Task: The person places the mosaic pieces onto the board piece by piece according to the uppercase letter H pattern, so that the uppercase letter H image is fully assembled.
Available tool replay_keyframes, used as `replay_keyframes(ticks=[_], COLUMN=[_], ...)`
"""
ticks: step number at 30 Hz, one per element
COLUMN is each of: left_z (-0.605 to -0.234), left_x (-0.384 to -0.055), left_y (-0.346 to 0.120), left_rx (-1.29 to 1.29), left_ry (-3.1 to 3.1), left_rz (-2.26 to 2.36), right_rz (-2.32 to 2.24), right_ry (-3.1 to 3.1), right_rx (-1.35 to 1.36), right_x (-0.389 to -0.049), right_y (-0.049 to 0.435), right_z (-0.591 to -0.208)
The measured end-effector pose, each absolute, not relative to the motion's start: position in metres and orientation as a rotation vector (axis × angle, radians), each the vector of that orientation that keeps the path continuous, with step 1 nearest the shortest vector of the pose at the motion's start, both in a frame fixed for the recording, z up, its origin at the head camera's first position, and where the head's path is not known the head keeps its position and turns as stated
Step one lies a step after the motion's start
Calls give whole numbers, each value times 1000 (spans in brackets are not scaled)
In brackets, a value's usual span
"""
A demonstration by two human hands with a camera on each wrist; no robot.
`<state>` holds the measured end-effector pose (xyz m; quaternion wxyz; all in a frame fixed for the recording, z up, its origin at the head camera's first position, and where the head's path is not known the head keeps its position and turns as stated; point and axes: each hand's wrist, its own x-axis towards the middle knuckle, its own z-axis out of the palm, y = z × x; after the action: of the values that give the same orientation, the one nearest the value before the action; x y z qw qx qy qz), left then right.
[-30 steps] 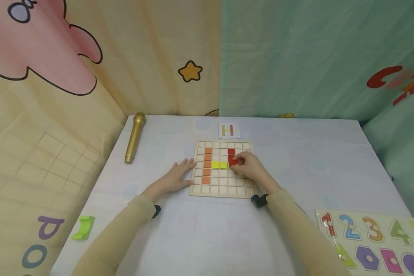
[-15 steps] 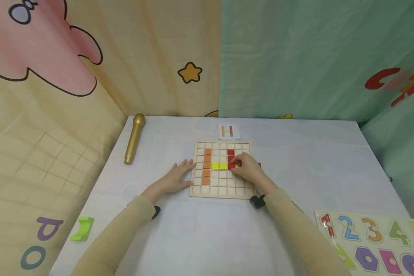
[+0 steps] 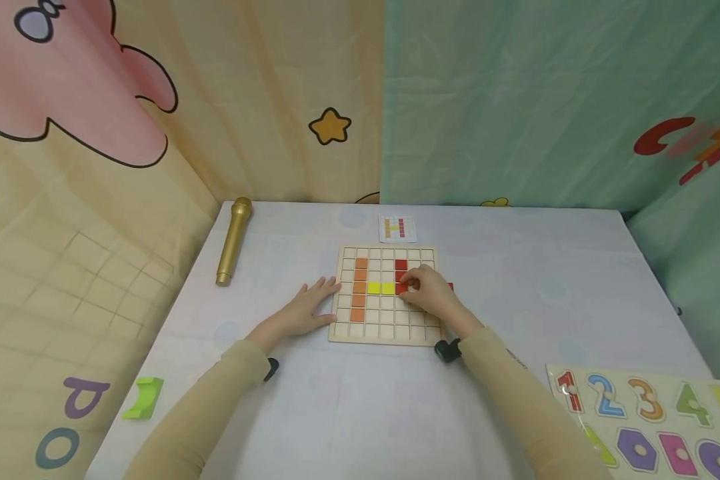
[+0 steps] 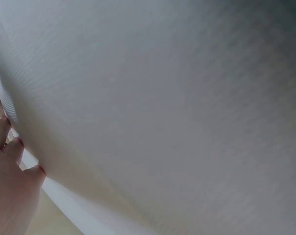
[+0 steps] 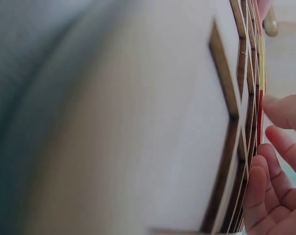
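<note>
In the head view a wooden grid board [image 3: 381,329] lies mid-table. It bears a column of orange tiles [image 3: 359,288], two yellow tiles [image 3: 381,288] in a row and a column of red tiles [image 3: 401,265]. My left hand [image 3: 303,312] rests spread at the board's left edge, fingertips touching it. My right hand [image 3: 430,291] is curled over the lowest visible red tile [image 3: 401,289], thumb and forefinger at its sides; the tile sits level with its neighbours. In the right wrist view the thumb and forefinger are at the red tile [image 5: 260,115], other fingers curled below.
A small pattern card [image 3: 398,229] lies behind the board. Another red piece [image 3: 451,287] peeks out right of my right hand. A gold microphone [image 3: 235,241] lies back left, a green curved block [image 3: 144,398] front left. A number puzzle board [image 3: 624,427] fills the front right corner.
A second ago the red tile looked slightly askew between my right fingers; now it lies in line with the column. My right hand has shifted slightly; my left hand has stayed put.
</note>
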<state>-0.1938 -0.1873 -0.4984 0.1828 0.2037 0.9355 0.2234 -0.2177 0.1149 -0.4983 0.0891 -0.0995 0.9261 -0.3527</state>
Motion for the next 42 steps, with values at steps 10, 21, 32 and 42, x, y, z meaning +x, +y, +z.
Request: replay_keyframes(ticks=[10, 21, 32, 42], left_z=[-500, -500, -501, -501], left_x=[-195, -197, -197, -196], left_y=[-188, -188, -189, -189], left_rx=[580, 561, 554, 571], left_ry=[2636, 2626, 2625, 2618], left_rz=[643, 629, 620, 643], right_rz=[-1287, -1274, -1228, -1160], right_ry=[2664, 2712, 2715, 2648], right_rx=[-125, -39, -42, -83], right_x=[-222, -208, -196, -194], right_y=[155, 199, 213, 213], right_z=[-480, -483, -492, -501])
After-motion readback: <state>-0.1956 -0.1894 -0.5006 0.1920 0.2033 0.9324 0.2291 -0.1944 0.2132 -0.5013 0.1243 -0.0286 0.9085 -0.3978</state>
